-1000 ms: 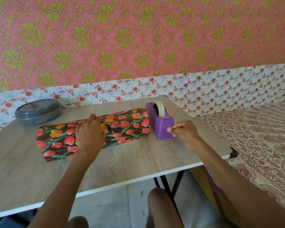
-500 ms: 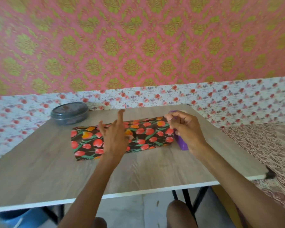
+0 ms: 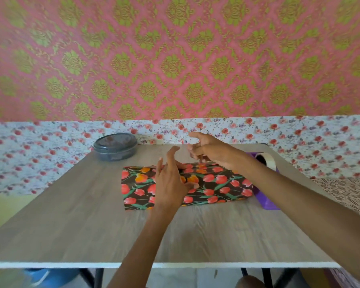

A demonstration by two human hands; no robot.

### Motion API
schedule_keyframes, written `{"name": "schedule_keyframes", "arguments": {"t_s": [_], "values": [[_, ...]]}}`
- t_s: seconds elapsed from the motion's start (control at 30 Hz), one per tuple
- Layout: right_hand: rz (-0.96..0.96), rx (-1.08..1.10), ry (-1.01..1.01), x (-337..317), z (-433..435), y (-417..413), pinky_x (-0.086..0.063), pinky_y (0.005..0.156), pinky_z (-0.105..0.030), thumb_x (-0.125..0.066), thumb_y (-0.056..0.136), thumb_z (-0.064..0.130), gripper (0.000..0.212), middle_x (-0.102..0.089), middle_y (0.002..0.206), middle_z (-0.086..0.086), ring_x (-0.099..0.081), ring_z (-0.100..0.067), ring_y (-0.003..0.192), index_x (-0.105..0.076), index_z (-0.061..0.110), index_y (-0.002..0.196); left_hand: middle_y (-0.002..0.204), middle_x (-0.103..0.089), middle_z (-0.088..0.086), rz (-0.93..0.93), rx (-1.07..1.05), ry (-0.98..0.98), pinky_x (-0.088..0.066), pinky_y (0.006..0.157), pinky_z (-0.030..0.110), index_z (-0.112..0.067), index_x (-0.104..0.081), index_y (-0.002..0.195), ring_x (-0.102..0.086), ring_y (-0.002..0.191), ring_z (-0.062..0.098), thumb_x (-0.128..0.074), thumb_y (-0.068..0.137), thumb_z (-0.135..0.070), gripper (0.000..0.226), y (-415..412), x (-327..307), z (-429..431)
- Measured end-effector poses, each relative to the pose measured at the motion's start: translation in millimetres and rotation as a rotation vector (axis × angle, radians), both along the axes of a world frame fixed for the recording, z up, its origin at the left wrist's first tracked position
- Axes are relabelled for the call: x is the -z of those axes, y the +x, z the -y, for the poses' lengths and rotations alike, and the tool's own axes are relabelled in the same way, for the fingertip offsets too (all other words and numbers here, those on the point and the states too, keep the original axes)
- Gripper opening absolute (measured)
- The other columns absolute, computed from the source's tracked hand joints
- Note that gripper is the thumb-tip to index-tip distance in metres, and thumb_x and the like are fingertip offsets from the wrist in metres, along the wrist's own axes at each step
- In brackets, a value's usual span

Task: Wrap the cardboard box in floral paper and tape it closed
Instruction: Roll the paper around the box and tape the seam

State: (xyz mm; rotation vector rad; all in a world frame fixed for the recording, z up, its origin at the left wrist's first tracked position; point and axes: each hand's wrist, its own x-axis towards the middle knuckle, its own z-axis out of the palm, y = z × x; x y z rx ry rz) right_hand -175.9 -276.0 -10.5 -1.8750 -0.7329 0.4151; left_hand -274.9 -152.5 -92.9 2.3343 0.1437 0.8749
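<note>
One flat rectangular wrapped box (image 3: 216, 186), covered in dark paper printed with red and orange tulips, lay just right of the middle of the frame on the one pale wood-grain counter (image 3: 71, 225) with a white front edge. No bare cardboard showed. Two bare hands were raised over it. The left hand (image 3: 170, 181), at the centre of the frame, was spread wide with straight fingers and the thumb out to the right. It held nothing, and whether it touched the paper could not be told. The right hand (image 3: 208, 150) hung above the far edge of the wrapped box, just above centre, with its fingers loosely curved and blurred. Whether they pinched anything could not be told. One purple plastic tape dispenser (image 3: 267, 199) stood at the right end of the wrapped box, right of centre, partly behind the right forearm. It carried one pale roll of tape (image 3: 267, 160). One round dark grey lidded container (image 3: 115, 146) sat at the far left corner of the counter, upper left of the middle, well apart from the wrapped box. Behind it all, pink wallpaper with green medallions (image 3: 175, 59) filled the upper half of the frame above a white band of small red flowers (image 3: 40, 146).
</note>
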Motion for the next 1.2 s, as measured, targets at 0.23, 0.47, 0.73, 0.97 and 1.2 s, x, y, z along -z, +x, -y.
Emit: {"name": "schedule_keyframes", "arguments": {"t_s": [0.23, 0.47, 0.73, 0.97, 1.2], "values": [[0.045, -0.100, -0.246, 0, -11, 20, -0.038, 0.106, -0.035, -0.066, 0.094, 0.022, 0.075, -0.062, 0.093, 0.005, -0.057, -0.017, 0.103, -0.021, 0.018, 0.154, 0.136, -0.031, 0.005, 0.090, -0.046, 0.009, -0.057, 0.083, 0.042, -0.036, -0.013, 0.144, -0.059, 0.097, 0.026, -0.095, 0.056, -0.032, 0.120, 5, 8, -4], [0.019, -0.122, -0.304, 11, -13, 37, -0.035, 0.114, -0.041, -0.071, 0.090, 0.030, 0.082, -0.062, 0.097, 0.002, -0.057, -0.020, 0.102, -0.021, 0.021, 0.154, 0.140, -0.024, 0.000, -0.013, -0.070, -0.058, -0.057, 0.085, 0.046, -0.041, -0.011, 0.144, -0.065, 0.090, 0.028, -0.096, 0.055, -0.031, 0.124, 7, 3, -2], [0.059, -0.107, -0.392, 12, -16, 44, -0.039, 0.109, -0.041, -0.074, 0.087, 0.038, 0.088, -0.061, 0.105, -0.002, -0.057, -0.016, 0.094, -0.020, 0.025, 0.155, 0.142, -0.024, 0.004, -0.054, -0.094, -0.052, -0.058, 0.080, 0.037, -0.042, -0.013, 0.142, -0.065, 0.084, 0.023, -0.095, 0.057, -0.031, 0.119, 7, 2, -2], [0.075, -0.065, -0.394, 12, -16, 40, -0.044, 0.090, -0.033, -0.072, 0.089, 0.035, 0.083, -0.063, 0.111, -0.009, -0.060, -0.017, 0.093, -0.021, 0.025, 0.153, 0.142, -0.023, 0.005, -0.072, -0.098, -0.066, -0.057, 0.083, 0.043, -0.044, -0.010, 0.140, -0.063, 0.083, 0.023, -0.095, 0.058, -0.030, 0.119, 6, 2, 0], [0.113, -0.020, -0.444, 7, -21, 35, -0.049, 0.093, -0.037, -0.073, 0.089, 0.033, 0.080, -0.062, 0.118, -0.008, -0.063, -0.028, 0.106, -0.024, 0.024, 0.151, 0.141, -0.024, 0.005, -0.071, -0.113, -0.048, -0.058, 0.080, 0.039, -0.041, -0.010, 0.141, -0.062, 0.087, 0.023, -0.094, 0.058, -0.033, 0.118, 6, 2, -1]]}}
